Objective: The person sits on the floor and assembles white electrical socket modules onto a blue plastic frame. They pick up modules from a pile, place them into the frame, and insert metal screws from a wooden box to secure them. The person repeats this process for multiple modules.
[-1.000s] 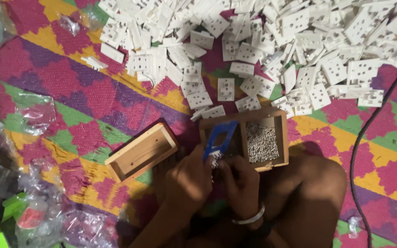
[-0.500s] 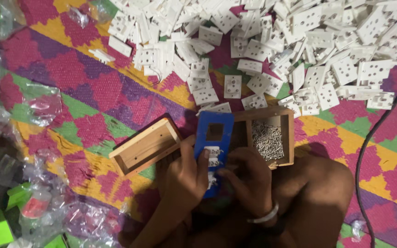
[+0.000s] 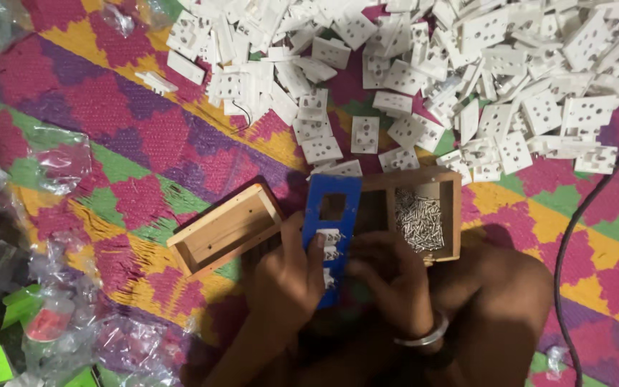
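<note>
Left grip (image 3: 284, 269) pinching blue frame (image 3: 332, 226); right grip (image 3: 388, 276) pressed on its white inserts (image 3: 329, 245), near screw box (image 3: 420, 218).

A: Centre of frame?
B: Blue frame plate (image 3: 332, 215), smooth matt plastic; two boxes (image 3: 225, 229), bare unvarnished wood; screws (image 3: 418, 221), shiny metal.

A: Elsewhere?
B: Top: white socket plates (image 3: 467, 64), glossy plastic. Left: crinkled clear bags (image 3: 59, 161). Underneath: woven mat (image 3: 145, 136), coarse.

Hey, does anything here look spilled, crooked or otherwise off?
The white socket plates lie in a loose heap across the mat, some tilted on edge. The empty wooden tray sits askew. Both hands, left hand and right hand, hold the blue plate; nothing looks broken.
</note>
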